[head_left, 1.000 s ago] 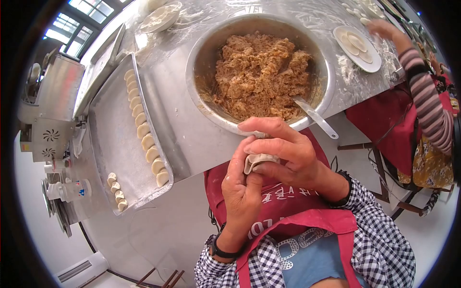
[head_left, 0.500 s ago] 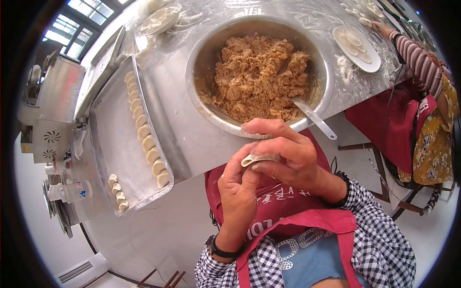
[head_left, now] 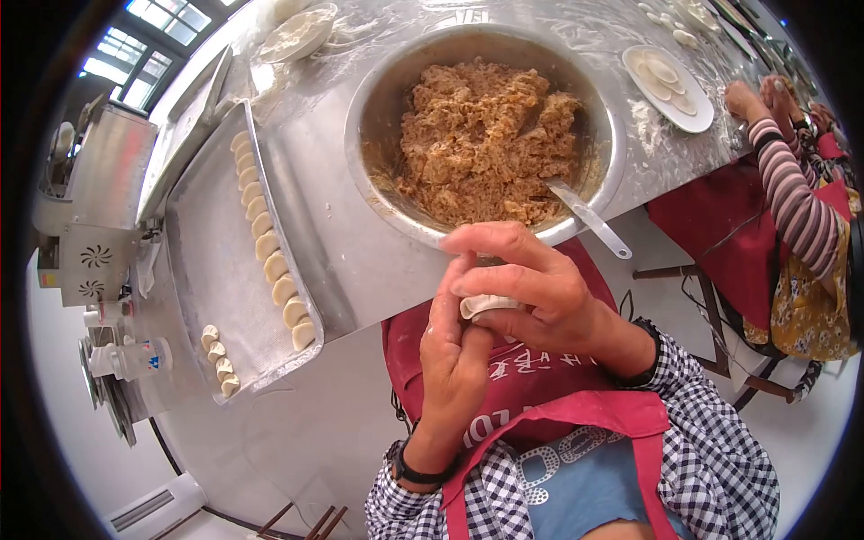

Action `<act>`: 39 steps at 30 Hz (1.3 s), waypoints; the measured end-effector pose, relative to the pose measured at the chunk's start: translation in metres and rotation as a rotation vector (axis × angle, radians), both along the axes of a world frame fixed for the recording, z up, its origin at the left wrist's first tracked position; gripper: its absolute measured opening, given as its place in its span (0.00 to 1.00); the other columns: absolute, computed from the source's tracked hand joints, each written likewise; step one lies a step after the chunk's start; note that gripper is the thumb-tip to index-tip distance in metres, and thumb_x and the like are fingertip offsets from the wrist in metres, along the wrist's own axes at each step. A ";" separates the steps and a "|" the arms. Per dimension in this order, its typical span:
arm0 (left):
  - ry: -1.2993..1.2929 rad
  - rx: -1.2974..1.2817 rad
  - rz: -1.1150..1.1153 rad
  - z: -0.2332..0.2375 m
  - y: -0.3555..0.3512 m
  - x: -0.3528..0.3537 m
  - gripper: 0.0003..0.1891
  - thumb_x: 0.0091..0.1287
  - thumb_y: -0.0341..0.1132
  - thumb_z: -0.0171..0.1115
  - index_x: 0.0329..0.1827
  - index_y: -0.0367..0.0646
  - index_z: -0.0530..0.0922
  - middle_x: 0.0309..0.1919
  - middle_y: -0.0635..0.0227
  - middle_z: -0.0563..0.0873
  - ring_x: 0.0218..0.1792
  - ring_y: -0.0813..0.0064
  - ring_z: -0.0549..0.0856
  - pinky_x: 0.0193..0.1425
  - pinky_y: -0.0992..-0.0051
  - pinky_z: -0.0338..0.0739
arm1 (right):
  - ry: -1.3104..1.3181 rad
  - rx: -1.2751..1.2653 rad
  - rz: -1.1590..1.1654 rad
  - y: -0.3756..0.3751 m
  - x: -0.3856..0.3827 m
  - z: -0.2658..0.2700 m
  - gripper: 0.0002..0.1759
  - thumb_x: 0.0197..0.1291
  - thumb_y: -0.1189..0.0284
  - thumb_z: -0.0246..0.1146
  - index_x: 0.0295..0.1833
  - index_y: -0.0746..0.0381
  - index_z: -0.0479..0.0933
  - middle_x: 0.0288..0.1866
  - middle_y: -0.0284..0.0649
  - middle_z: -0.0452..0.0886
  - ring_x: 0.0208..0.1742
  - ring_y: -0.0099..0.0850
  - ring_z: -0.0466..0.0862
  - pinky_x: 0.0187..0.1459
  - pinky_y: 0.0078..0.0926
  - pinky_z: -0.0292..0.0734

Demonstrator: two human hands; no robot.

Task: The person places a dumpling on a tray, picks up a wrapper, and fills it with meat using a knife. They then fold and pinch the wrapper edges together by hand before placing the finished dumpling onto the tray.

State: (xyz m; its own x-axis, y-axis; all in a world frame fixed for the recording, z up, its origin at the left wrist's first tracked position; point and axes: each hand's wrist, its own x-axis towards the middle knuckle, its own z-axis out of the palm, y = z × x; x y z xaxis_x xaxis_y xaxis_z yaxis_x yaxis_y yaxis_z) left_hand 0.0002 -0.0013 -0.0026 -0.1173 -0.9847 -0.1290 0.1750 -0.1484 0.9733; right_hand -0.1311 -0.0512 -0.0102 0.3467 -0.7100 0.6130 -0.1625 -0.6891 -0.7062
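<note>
Wears a blue shirt with pale printing, a red apron with white lettering, and black-and-white checked sleeves ending near dark wristbands. In front of the apron, cups the left hand, partly closed, against the left end of a folded dumpling. Grips the same dumpling in the right hand, thumb below and bent fingers above, with a pale rim of dough showing in between. Cannot tell the state of the dumpling's far edge, hidden behind fingers. Holds both hands close together, just short of a large metal bowl.

Faces that bowl at the near edge of a metal table, heaped with crumbly, reddish-brown filling. Has a metal utensil stuck into the filling's right side, slanting across the rim.

To the left of the bowl, has a shallow metal tray with a long row of dumplings along the right side and a short line of smaller dumplings in the near left corner. Farther left, has a clear plastic jug and a boxy metal machine.

Past the bowl to the right, has an oval white plate with overlapping round wrappers, near a co-worker's striped sleeve. Farthest off, faces a floury dish, small dough lumps and a paned window.
</note>
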 end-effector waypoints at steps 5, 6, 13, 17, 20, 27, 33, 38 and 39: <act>0.066 0.114 -0.049 0.010 0.000 0.003 0.29 0.61 0.18 0.40 0.69 0.32 0.52 0.58 0.56 0.71 0.53 0.73 0.76 0.53 0.80 0.72 | 0.047 -0.013 0.040 -0.003 -0.004 0.004 0.13 0.39 0.78 0.69 0.34 0.62 0.77 0.56 0.49 0.73 0.57 0.43 0.74 0.54 0.37 0.70; 0.071 0.118 -0.049 0.009 0.001 0.003 0.29 0.62 0.18 0.41 0.69 0.32 0.52 0.58 0.56 0.71 0.53 0.74 0.76 0.52 0.80 0.73 | 0.044 -0.003 0.044 -0.002 -0.005 0.005 0.13 0.39 0.78 0.68 0.34 0.62 0.77 0.56 0.49 0.74 0.57 0.43 0.74 0.54 0.37 0.70; 0.205 0.127 -0.046 -0.002 0.000 0.006 0.25 0.65 0.23 0.43 0.67 0.30 0.55 0.61 0.55 0.68 0.58 0.69 0.73 0.59 0.76 0.71 | -0.013 0.018 0.007 0.001 -0.005 0.000 0.10 0.40 0.79 0.68 0.32 0.65 0.76 0.52 0.49 0.77 0.52 0.43 0.77 0.51 0.36 0.73; 0.389 0.238 -0.053 0.008 -0.002 0.005 0.25 0.65 0.26 0.43 0.66 0.30 0.56 0.57 0.51 0.71 0.55 0.63 0.77 0.56 0.67 0.76 | -0.052 0.019 -0.025 0.004 -0.002 0.000 0.09 0.42 0.79 0.67 0.31 0.66 0.76 0.51 0.50 0.77 0.51 0.42 0.78 0.48 0.34 0.74; 0.595 0.295 -0.118 0.001 -0.001 0.013 0.24 0.68 0.30 0.45 0.66 0.30 0.58 0.60 0.54 0.69 0.59 0.64 0.73 0.63 0.65 0.69 | -0.094 0.033 -0.083 0.005 0.000 0.000 0.08 0.45 0.78 0.67 0.31 0.66 0.76 0.50 0.50 0.78 0.50 0.41 0.79 0.47 0.32 0.75; 0.642 0.287 -0.100 0.000 0.000 0.014 0.23 0.71 0.35 0.44 0.64 0.30 0.60 0.57 0.53 0.72 0.57 0.63 0.75 0.61 0.64 0.71 | -0.104 0.108 -0.006 0.006 -0.002 -0.001 0.09 0.46 0.77 0.68 0.32 0.67 0.75 0.50 0.51 0.78 0.50 0.40 0.79 0.47 0.31 0.74; 0.637 0.321 -0.101 0.000 -0.001 0.015 0.21 0.72 0.37 0.43 0.62 0.29 0.63 0.55 0.54 0.74 0.54 0.65 0.77 0.58 0.66 0.73 | -0.098 0.067 0.049 0.006 -0.002 0.001 0.10 0.45 0.76 0.69 0.34 0.66 0.76 0.51 0.51 0.77 0.50 0.41 0.79 0.51 0.35 0.72; 0.589 0.204 -0.145 0.000 0.000 0.017 0.24 0.73 0.42 0.38 0.62 0.29 0.63 0.55 0.53 0.73 0.53 0.64 0.77 0.57 0.65 0.73 | -0.122 0.140 0.076 0.004 -0.003 0.004 0.13 0.42 0.75 0.69 0.37 0.64 0.78 0.52 0.51 0.76 0.52 0.43 0.78 0.52 0.35 0.72; 0.576 0.242 -0.137 0.002 0.000 0.016 0.26 0.74 0.44 0.36 0.62 0.28 0.63 0.56 0.52 0.73 0.53 0.63 0.77 0.57 0.65 0.73 | -0.090 0.107 0.108 0.002 -0.005 0.003 0.13 0.42 0.76 0.69 0.37 0.64 0.79 0.53 0.50 0.76 0.53 0.43 0.78 0.52 0.35 0.72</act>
